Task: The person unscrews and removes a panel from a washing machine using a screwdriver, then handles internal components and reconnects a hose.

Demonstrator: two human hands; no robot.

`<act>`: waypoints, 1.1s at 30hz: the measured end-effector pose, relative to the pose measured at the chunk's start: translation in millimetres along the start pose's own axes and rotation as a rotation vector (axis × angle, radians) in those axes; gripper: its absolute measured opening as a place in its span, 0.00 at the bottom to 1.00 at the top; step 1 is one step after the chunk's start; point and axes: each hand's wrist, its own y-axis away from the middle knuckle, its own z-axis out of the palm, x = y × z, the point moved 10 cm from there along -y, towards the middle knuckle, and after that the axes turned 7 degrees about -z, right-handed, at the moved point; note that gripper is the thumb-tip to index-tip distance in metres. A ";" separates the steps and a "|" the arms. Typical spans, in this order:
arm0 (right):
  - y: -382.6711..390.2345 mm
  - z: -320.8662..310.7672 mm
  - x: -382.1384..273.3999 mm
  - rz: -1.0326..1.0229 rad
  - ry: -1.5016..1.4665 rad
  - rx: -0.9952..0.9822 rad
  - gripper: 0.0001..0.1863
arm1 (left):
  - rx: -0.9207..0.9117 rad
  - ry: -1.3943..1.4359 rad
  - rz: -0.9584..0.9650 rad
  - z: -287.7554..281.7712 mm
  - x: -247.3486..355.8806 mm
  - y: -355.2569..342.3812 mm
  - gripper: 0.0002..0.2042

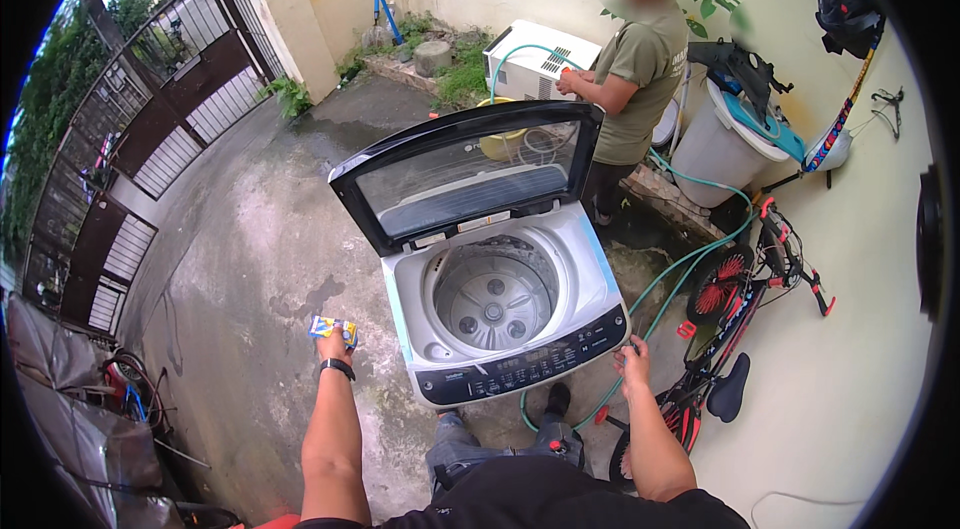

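My left hand [335, 342] is closed on a blue and yellow packet [325, 327], left of a white top-loading washing machine [400, 304]. The machine's dark-framed lid [380, 179] stands raised, showing a steel drum [492, 299] with no laundry visible in it. A dark control panel runs along its front edge. My right hand [632, 369] has loosely curled fingers, slightly apart, at or just beside the machine's front right corner; I cannot tell whether they touch it.
A person [640, 99] stands behind the machine with a green hose [700, 179] near a white boxy unit [510, 74] and yellow basin. A bicycle [725, 379] and large bin [715, 169] line the right wall. A metal gate [160, 99] and covered items [110, 439] are at left.
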 end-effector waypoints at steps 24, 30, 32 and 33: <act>-124.6 38.9 -52.6 -0.181 0.203 0.025 0.25 | -0.489 -0.673 0.224 107.8 -106.3 170.4 0.38; -162.3 46.5 -18.7 -0.067 -0.021 -0.360 0.21 | -0.414 -0.582 0.252 126.5 -104.0 173.3 0.28; -153.4 62.5 -17.7 -0.094 -0.051 -0.368 0.20 | -0.400 -0.525 0.215 118.9 -104.7 166.2 0.28; -146.2 59.3 -20.3 -0.114 -0.059 -0.353 0.20 | -0.409 -0.533 0.195 116.9 -103.2 164.9 0.28</act>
